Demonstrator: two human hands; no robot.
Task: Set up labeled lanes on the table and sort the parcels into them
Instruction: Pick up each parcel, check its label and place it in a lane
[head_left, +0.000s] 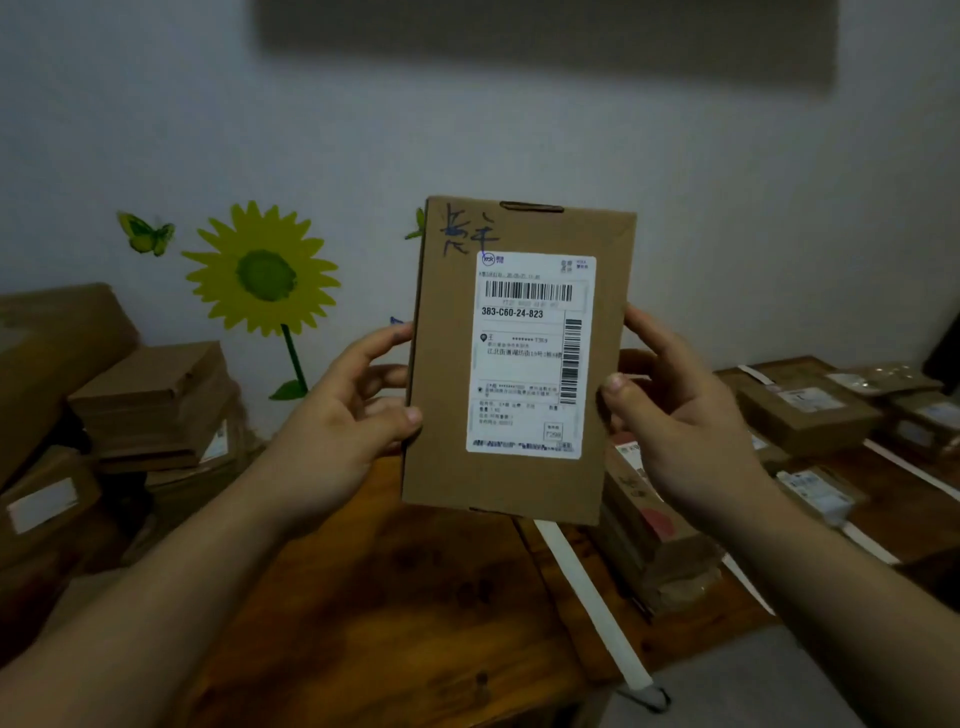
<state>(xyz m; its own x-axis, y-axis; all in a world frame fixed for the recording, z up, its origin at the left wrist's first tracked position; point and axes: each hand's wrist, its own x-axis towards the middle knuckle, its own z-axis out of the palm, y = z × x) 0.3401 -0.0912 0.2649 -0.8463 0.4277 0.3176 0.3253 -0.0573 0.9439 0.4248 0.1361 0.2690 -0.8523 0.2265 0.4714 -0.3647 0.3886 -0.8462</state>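
Observation:
I hold a flat brown cardboard parcel (452, 374) upright in front of me, its white shipping label (530, 358) facing the camera and blue handwriting at its top left. My left hand (343, 415) grips its left edge and my right hand (680, 410) grips its right edge. Below lies the wooden table (395, 597), crossed by white tape strips (587, 597) that mark lanes. A brown parcel (660, 540) lies in the lane just right of the nearest strip. More parcels (805, 415) sit in the lanes farther right.
Stacks of flattened and boxed cardboard (156, 405) stand at the left against the wall. A sunflower sticker (265, 275) and a butterfly sticker (145, 234) decorate the wall. The table's near edge meets grey floor (737, 691) at the lower right.

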